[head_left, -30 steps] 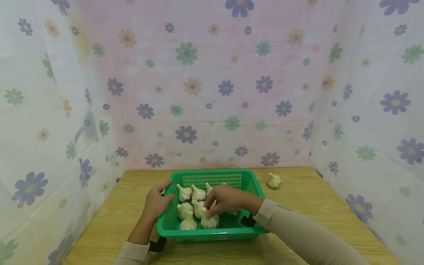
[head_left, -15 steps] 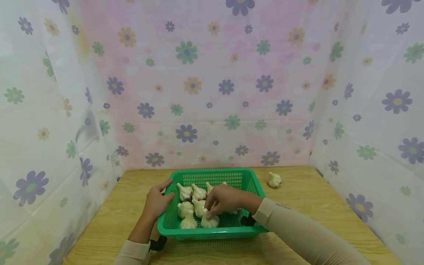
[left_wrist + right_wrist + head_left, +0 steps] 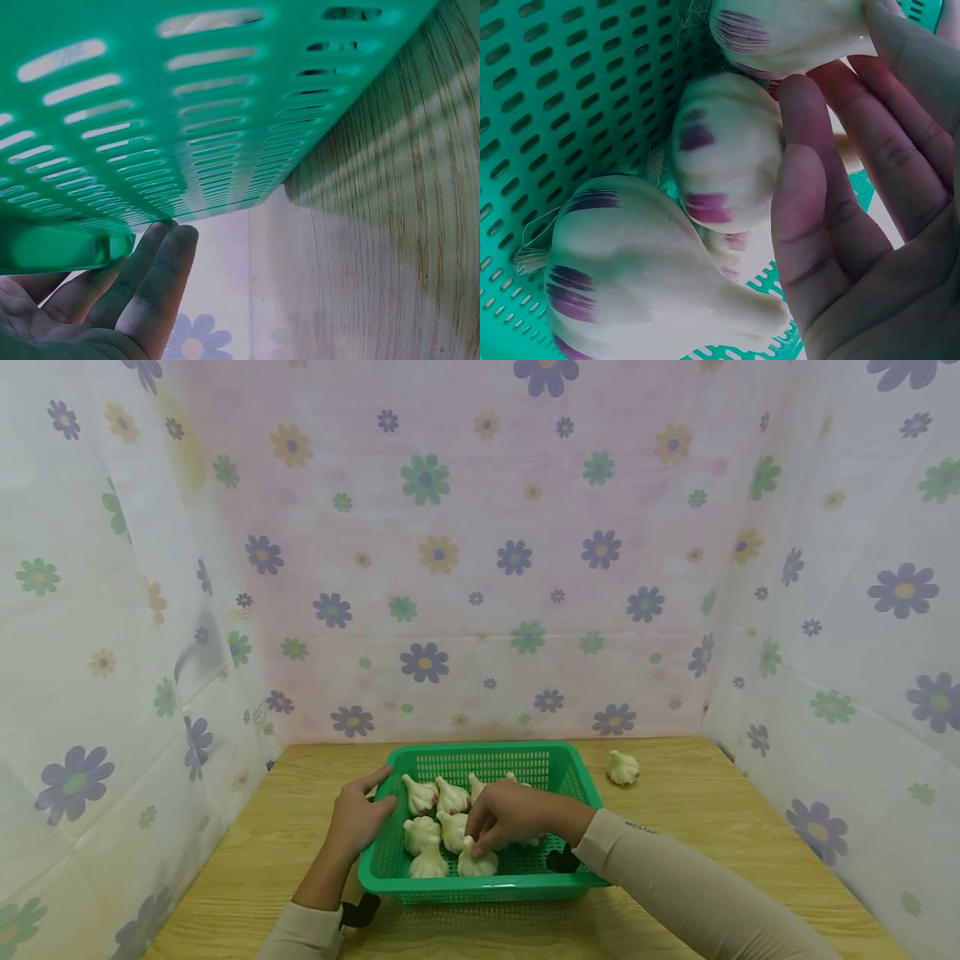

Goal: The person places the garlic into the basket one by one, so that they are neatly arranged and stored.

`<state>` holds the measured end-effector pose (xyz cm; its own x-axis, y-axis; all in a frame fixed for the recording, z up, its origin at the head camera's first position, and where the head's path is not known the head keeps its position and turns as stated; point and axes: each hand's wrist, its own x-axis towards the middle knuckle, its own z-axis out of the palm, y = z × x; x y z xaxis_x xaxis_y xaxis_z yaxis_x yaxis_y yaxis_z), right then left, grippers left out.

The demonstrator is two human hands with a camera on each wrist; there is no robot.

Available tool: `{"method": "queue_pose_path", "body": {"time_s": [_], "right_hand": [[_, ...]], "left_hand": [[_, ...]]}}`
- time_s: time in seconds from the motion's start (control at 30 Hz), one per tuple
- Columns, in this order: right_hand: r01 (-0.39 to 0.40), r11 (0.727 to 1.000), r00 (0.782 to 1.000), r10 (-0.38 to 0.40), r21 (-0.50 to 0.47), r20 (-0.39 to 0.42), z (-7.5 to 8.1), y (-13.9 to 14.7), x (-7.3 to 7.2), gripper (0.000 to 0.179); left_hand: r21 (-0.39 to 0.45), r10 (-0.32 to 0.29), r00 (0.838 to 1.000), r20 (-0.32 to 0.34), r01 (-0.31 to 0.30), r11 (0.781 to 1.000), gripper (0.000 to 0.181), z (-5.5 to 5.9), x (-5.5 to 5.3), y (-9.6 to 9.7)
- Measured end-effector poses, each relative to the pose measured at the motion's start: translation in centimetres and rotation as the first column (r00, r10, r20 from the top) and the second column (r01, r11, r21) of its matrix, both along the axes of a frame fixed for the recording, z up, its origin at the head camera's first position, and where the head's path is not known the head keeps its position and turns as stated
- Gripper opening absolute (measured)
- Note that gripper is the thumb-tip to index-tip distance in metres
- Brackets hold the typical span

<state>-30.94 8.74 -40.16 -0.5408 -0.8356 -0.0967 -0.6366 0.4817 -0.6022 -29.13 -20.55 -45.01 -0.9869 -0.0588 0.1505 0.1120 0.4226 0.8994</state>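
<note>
A green plastic basket (image 3: 510,883) with slotted walls stands on the table, with several garlic bulbs inside. At its left side, my left hand (image 3: 356,814) grips the rim; the left wrist view shows the fingers (image 3: 161,292) against the outer wall. My right hand (image 3: 513,814) reaches into the basket and pinches the neck of a garlic bulb (image 3: 477,862) at the near side. In the right wrist view this garlic bulb (image 3: 795,34) is at the top, by the thumb. Below it are a second bulb (image 3: 727,150) and a third bulb (image 3: 645,277). My right hand hides part of the basket's contents.
One loose garlic bulb (image 3: 622,767) lies on the wooden table (image 3: 675,827) to the right of the basket. Flowered cloth walls (image 3: 480,693) enclose the table at the back and both sides. A black wrist piece (image 3: 360,912) hangs under my left wrist.
</note>
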Motion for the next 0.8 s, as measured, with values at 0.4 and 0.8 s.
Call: {"method": "queue_pose_path", "body": {"time_s": [0.4,0.8], "right_hand": [[-0.024,1.0,1.0,0.024,-0.018,0.007,0.02,0.24,-0.25,0.017],[-0.041,0.997,0.998,0.038,-0.059,-0.045,0.71,0.73,-0.55,0.02]], "left_hand": [[0.014,-0.003,1.0,-0.002,0.003,1.0,0.063,0.34,0.33,0.3],[0.019,-0.011,1.0,-0.01,0.011,1.0,0.062,0.34,0.32,0.19]]}}
